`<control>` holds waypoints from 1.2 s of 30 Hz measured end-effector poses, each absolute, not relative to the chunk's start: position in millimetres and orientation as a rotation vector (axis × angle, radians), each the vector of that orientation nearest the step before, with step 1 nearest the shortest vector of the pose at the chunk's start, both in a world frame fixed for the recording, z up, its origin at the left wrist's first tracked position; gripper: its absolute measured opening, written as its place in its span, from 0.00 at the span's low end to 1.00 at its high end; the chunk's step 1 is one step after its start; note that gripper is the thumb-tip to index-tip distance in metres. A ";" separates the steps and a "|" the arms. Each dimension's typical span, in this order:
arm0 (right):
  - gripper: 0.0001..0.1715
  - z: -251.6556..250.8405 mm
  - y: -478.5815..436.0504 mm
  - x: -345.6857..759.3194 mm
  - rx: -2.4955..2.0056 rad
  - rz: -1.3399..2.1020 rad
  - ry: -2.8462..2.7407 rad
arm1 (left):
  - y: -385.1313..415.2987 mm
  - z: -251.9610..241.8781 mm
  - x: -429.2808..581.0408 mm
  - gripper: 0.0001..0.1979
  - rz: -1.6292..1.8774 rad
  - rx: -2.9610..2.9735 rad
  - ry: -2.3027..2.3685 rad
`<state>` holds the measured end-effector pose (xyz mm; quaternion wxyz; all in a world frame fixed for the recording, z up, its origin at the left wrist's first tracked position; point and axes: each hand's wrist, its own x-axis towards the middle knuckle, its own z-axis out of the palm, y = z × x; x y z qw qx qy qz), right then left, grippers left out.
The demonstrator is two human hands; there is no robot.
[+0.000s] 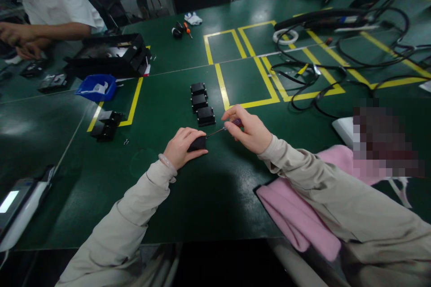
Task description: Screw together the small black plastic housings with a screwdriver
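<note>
My left hand (184, 147) grips a small black box-shaped part (198, 143) against the green table, thumb and fingers on its sides. In my right hand (247, 128) is a screwdriver (237, 122) with a dark purple handle, held nearly level. Its thin shaft points left, and the tip meets the right side of the black part; the exact contact is too small to make out. Just beyond, several similar black parts (205, 115) stand in a short row, with small bright spots at their corners.
Left are more black parts (104, 131), loose screws (126, 142), a blue bin (97, 89) and a black tray (134, 60). A co-worker's arm (60, 31) is at far left. Black cables (296, 69) spread at right; a pink cloth (296, 215) lies under my right forearm.
</note>
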<state>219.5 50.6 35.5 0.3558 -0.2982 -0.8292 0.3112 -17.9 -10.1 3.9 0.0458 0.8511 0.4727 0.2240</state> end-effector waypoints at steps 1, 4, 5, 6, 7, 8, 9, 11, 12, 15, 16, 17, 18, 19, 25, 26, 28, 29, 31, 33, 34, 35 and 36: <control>0.05 35.3 50.6 219.6 -0.776 0.801 -2.156 | -10.1 3.9 -17.7 0.21 0.688 2.599 1.443; 0.06 34.7 50.6 219.5 -0.784 0.810 -2.169 | -10.2 4.1 -17.3 0.21 0.691 2.598 1.448; 0.04 34.6 50.5 219.4 -0.779 0.815 -2.165 | -10.2 4.1 -17.3 0.20 0.692 2.598 1.449; 0.04 34.5 50.4 219.3 -0.772 0.817 -2.159 | -10.3 4.2 -17.2 0.20 0.692 2.598 1.449; 0.05 34.4 50.3 219.2 -0.767 0.817 -2.152 | -10.3 4.2 -17.3 0.20 0.693 2.598 1.448; 0.06 34.2 50.3 219.2 -0.766 0.815 -2.146 | -10.4 4.2 -17.3 0.20 0.693 2.597 1.446; 0.05 34.0 50.4 219.2 -0.769 0.813 -2.141 | -10.5 4.2 -17.4 0.20 0.694 2.595 1.445; 0.05 33.3 50.9 219.1 -0.780 0.814 -2.137 | -10.6 4.3 -17.5 0.20 0.692 2.592 1.445; 0.07 32.9 51.1 219.0 -0.788 0.817 -2.137 | -10.7 4.3 -17.5 0.20 0.691 2.592 1.447; 0.07 32.5 51.4 218.6 -0.795 0.824 -2.135 | -10.7 4.3 -17.4 0.20 0.691 2.588 1.458; 0.05 32.7 51.2 218.4 -0.787 0.825 -2.133 | -10.8 4.2 -17.4 0.20 0.689 2.584 1.463; 0.04 33.0 50.7 218.3 -0.779 0.823 -2.133 | -10.8 4.2 -17.3 0.20 0.688 2.580 1.465; 0.05 33.4 50.1 218.2 -0.769 0.820 -2.139 | -10.8 4.2 -17.2 0.20 0.686 2.577 1.466; 0.06 33.9 49.5 218.2 -0.763 0.814 -2.146 | -10.8 4.2 -17.2 0.20 0.683 2.575 1.466; 0.05 36.0 48.9 219.4 -0.769 0.787 -2.158 | -11.2 5.2 -16.7 0.20 0.669 2.568 1.477; 0.05 36.2 49.2 219.6 -0.772 0.786 -2.161 | -11.3 5.3 -16.7 0.20 0.667 2.569 1.476; 0.08 36.6 49.5 219.7 -0.782 0.788 -2.172 | -11.3 5.5 -16.8 0.20 0.666 2.569 1.474; 0.09 36.7 49.6 219.6 -0.787 0.789 -2.177 | -11.2 5.5 -16.9 0.20 0.667 2.569 1.473; 0.08 36.7 49.3 219.3 -0.792 0.788 -2.181 | -11.0 5.3 -17.1 0.20 0.673 2.571 1.469; 0.04 36.4 48.8 218.9 -0.780 0.781 -2.178 | -10.7 5.0 -17.4 0.20 0.679 2.576 1.467; 0.04 36.1 48.7 218.7 -0.771 0.773 -2.175 | -10.7 4.9 -17.5 0.20 0.681 2.581 1.465; 0.05 35.8 48.6 218.5 -0.763 0.764 -2.175 | -10.6 4.9 -17.5 0.20 0.682 2.587 1.462; 0.06 35.5 48.7 218.5 -0.759 0.755 -2.175 | -10.6 4.9 -17.5 0.20 0.683 2.593 1.459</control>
